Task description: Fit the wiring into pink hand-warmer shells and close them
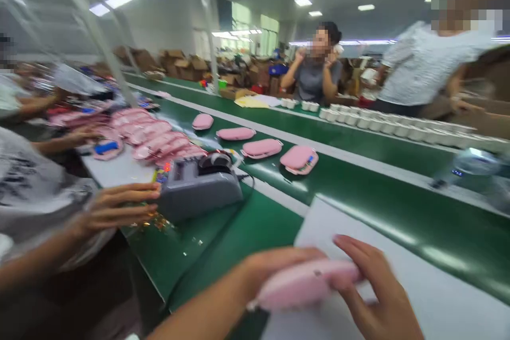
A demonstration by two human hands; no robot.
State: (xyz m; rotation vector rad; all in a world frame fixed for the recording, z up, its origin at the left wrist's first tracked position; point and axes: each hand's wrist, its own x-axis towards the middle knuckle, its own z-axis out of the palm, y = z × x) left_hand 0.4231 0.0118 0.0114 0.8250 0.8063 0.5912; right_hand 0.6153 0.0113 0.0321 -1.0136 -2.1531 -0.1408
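Low in the head view, a pink oval padded case (303, 284) is tilted and blurred by motion. My left hand (274, 263) wraps the case from its far side, with most fingers hidden behind it. At the right end of the case, my right hand (376, 289) has its thumb against the pink surface and its forefinger raised above; the other fingers show only partly. Beneath both hands lies a white sheet (430, 287) on the green work surface (247, 223).
A grey tape dispenser (199, 191) with a trailing cable stands left, beside a co-worker's hand (123, 207). Several pink cases (261, 147) lie along the green conveyor belt (358, 186), and more are piled left (155, 138). White cups (382, 122) line the far side near two people.
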